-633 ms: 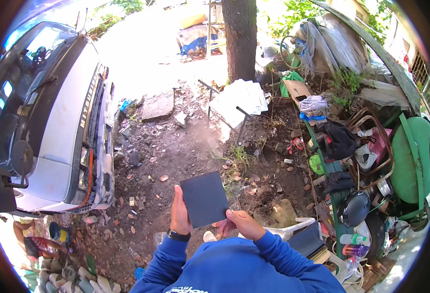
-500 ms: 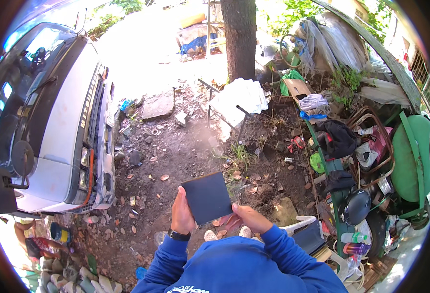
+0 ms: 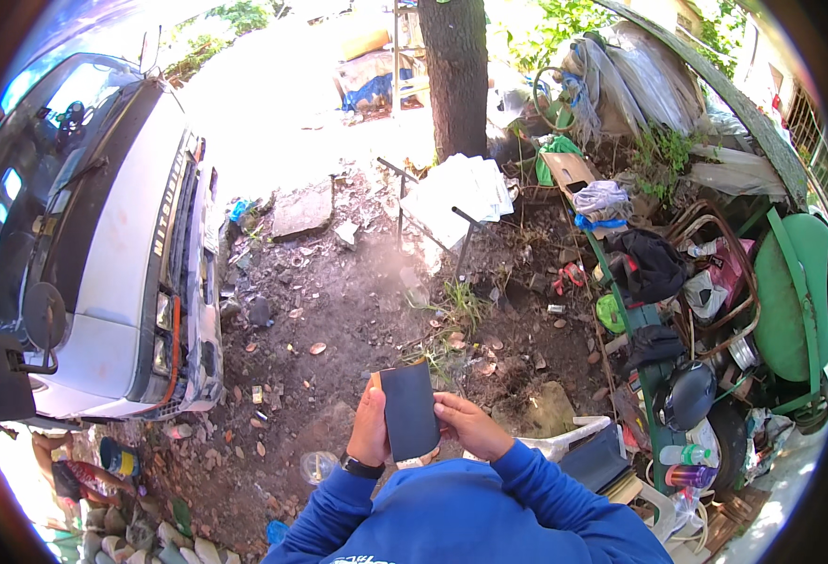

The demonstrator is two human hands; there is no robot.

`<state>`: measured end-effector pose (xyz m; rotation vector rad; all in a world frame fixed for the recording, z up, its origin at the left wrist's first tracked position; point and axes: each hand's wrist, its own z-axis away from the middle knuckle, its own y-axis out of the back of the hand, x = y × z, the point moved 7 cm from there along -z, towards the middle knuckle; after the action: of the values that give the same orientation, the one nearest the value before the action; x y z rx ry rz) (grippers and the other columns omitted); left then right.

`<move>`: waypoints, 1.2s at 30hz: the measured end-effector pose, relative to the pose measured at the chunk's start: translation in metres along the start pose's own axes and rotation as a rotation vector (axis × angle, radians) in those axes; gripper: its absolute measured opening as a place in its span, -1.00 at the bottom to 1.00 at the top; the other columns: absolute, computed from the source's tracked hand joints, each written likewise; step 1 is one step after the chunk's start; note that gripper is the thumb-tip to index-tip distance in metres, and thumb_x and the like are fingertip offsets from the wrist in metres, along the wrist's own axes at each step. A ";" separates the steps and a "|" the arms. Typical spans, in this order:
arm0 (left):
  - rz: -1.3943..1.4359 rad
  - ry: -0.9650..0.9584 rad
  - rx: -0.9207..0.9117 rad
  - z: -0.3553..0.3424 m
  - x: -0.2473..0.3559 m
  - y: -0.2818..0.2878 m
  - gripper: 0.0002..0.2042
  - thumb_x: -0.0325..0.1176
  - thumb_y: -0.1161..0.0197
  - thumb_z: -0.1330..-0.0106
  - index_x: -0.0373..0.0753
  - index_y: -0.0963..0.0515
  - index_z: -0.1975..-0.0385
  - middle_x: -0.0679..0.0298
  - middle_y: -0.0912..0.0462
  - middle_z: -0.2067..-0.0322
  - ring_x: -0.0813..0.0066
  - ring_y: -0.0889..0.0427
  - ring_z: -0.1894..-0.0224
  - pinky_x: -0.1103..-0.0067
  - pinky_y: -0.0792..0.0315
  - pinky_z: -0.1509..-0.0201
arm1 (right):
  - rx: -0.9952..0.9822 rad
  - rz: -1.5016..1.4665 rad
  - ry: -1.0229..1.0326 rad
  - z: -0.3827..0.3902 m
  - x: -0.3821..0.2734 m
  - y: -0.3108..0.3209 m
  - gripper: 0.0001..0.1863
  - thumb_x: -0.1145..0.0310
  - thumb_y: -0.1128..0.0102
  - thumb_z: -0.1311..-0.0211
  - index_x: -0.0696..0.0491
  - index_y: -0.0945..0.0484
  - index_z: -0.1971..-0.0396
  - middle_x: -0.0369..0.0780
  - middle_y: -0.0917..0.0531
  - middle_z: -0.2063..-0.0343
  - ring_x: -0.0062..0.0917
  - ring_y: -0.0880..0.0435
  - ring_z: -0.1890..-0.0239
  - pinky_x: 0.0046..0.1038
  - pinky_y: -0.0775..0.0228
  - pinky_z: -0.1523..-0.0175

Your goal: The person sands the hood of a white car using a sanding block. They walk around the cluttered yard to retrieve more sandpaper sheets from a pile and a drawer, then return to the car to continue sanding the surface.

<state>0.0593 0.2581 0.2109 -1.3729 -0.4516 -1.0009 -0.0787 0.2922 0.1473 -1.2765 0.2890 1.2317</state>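
A dark grey sheet (image 3: 410,410), which looks like sandpaper with an orange-brown back, is held upright in front of my chest. It looks folded or bent into a narrow strip, and its brown side shows at the upper left edge. My left hand (image 3: 368,430), with a dark band at the wrist, grips the left edge. On the opposite edge my right hand (image 3: 471,425) pinches the sheet between thumb and fingers. The right fingertips behind it are partly hidden.
A white truck (image 3: 118,282) stands at the left. Ahead are a tree trunk (image 3: 453,80), a pile of white sheets (image 3: 459,199) and metal legs. On my right lie a green bench frame (image 3: 647,376), bottles (image 3: 685,457) and a black helmet-like object (image 3: 687,397). Another person crouches at far left.
The sheet was wide and flat, tilted between my hands. Now it is narrower and more upright, and my right hand has come up along its right edge, closer to my left.
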 end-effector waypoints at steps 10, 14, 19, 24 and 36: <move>-0.650 -0.229 0.039 -0.004 0.010 0.032 -0.64 -0.14 -0.35 -0.35 -0.31 -0.60 0.06 0.23 -0.64 0.06 0.45 -0.62 0.07 0.47 -0.53 0.02 | -0.030 0.162 0.092 0.001 -0.035 0.015 -0.60 0.23 0.03 -0.55 0.07 -0.37 -0.27 -0.23 -0.59 -0.01 -0.52 -0.60 -0.04 -0.42 -0.50 -0.10; -1.153 -0.416 0.010 0.005 0.041 -0.002 -0.84 -0.39 -0.34 -0.31 -0.31 -0.67 0.20 0.18 -0.69 0.23 0.39 -0.67 0.25 0.51 -0.51 0.19 | 0.334 0.527 0.441 0.005 -0.097 0.071 -0.64 0.30 -0.06 -0.48 0.09 -0.46 -0.18 -0.20 -0.62 -0.01 -0.46 -0.61 -0.08 -0.43 -0.45 -0.17; -1.219 -0.472 -0.001 0.009 0.038 -0.021 -0.87 -0.44 -0.33 -0.30 -0.36 -0.66 0.25 0.16 -0.68 0.32 0.36 -0.66 0.35 0.51 -0.50 0.28 | 0.310 1.138 0.645 0.000 -0.108 0.006 -0.70 0.35 -0.08 -0.41 0.16 -0.54 -0.04 -0.01 -0.63 0.04 -0.19 -0.63 -0.03 -0.30 -0.44 -0.15; -1.110 -0.423 0.038 0.010 0.036 -0.018 -0.81 -0.44 -0.33 -0.29 -0.36 -0.62 0.15 0.13 -0.69 0.32 0.35 -0.67 0.33 0.53 -0.52 0.22 | 0.405 1.191 0.551 -0.008 -0.097 0.004 -0.79 0.29 -0.05 -0.42 0.13 -0.55 0.25 -0.06 -0.66 0.28 -0.08 -0.64 0.20 -0.15 -0.49 0.06; -1.747 -0.315 -0.273 -0.022 0.005 -0.032 -0.85 -0.31 -0.20 -0.33 -0.21 -0.53 0.20 0.17 -0.65 0.22 0.05 -0.65 0.19 0.25 -0.54 0.11 | 0.228 1.596 0.783 -0.003 -0.084 -0.022 -0.90 0.35 -0.13 -0.29 0.05 -0.51 0.39 -0.18 -0.60 0.43 -0.28 -0.68 0.37 -0.24 -0.53 0.26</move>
<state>0.0305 0.2393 0.2297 -1.1570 -1.9799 -2.2475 -0.0926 0.2498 0.2217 -1.1746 2.2551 1.7460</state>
